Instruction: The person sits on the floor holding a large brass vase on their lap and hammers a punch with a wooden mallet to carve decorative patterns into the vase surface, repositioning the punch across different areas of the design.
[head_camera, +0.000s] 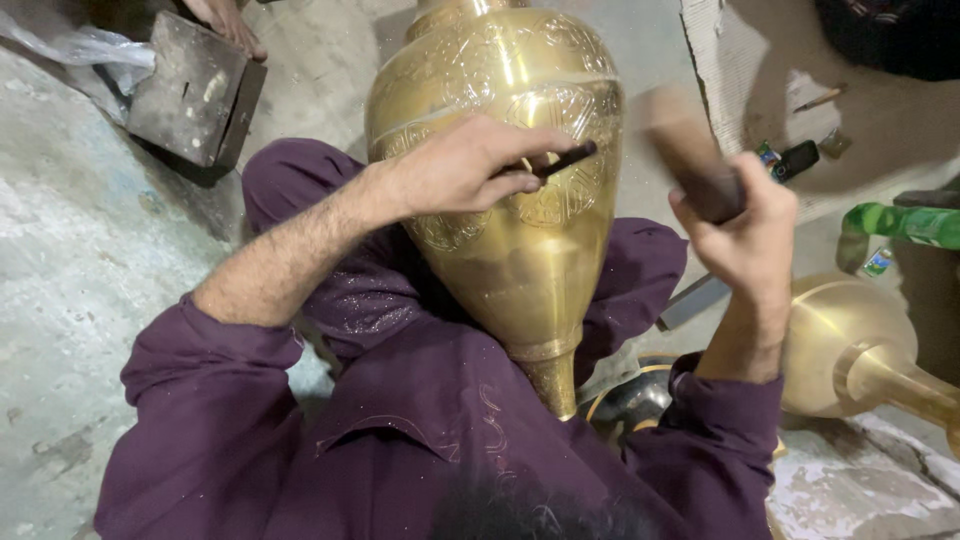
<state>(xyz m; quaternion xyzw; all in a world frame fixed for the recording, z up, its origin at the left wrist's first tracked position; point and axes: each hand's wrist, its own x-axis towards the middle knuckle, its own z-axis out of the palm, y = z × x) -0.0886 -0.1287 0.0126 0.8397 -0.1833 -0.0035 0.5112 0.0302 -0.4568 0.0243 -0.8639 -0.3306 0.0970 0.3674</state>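
A large brass vase (510, 180) rests across the person's lap, its long axis running from the narrow foot near the body up and away to the broad engraved shoulder at the top of the view. The left hand (465, 165) lies on the belly of the vase, its fingers (520, 150) closed around a slim dark chisel (565, 160) whose tip meets the patterned band, the tool lying nearly crosswise to the vase's axis. To the right and slightly above that tip, the right hand (745, 225) is raised clear of the brass, clenched on the handle of a blurred hammer (685, 150); the chisel head lies to the left of the hammer, and the left hand is much the nearer to the metal. A second brass piece (850, 345) lies on the concrete floor (70, 260) at the right. A dark block (195, 90) sits at upper left, with another person's hand (228, 20) beside it. On a sheet of cardboard (870, 130) at upper right lie a small dark phone-shaped object (797, 160) and a small green packet (768, 153); a green-wrapped bar (900, 222) lies below.
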